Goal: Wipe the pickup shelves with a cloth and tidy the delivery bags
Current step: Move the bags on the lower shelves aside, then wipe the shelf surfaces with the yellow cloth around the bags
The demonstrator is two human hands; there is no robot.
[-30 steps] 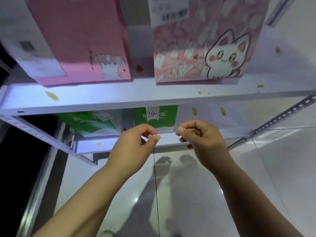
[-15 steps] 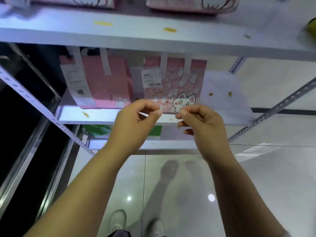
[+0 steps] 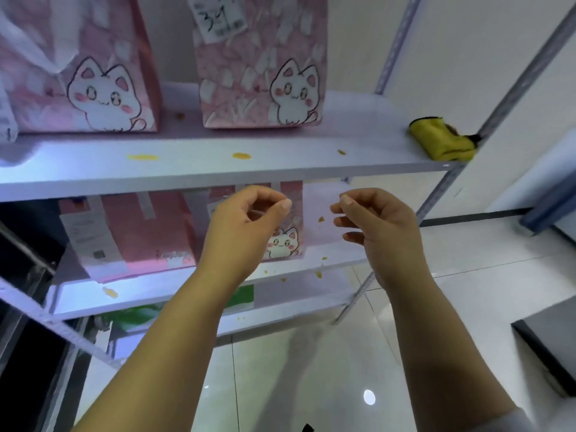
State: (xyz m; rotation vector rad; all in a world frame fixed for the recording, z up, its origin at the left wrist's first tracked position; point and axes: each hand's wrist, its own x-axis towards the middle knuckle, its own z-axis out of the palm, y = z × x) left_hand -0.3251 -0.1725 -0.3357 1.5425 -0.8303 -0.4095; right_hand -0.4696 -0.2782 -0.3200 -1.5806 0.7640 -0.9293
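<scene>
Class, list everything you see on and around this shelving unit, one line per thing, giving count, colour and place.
Cat bags: two, pink, upper shelf.
Taped bags: two, pink, middle shelf.
Green bag: at least one, lowest shelf.
Cloth: one, yellow, upper shelf's right end.
Stains: several, yellow, on the shelves.
Shelves: three, white, metal frame.
Left hand: one, fingers curled, before middle shelf.
Right hand: one, fingers curled, beside it.

Plain off-white wall (image 3: 467, 57) at the upper right, meeting the floor at a dark skirting strip (image 3: 473, 217). Glossy pale floor tiles (image 3: 467, 275) with thin grout lines, carrying soft grey shadows and one bright round glare of light (image 3: 369, 396). Blue-grey unit (image 3: 548, 208) at the right edge; dark flat-topped block (image 3: 551, 347) lower down.
</scene>
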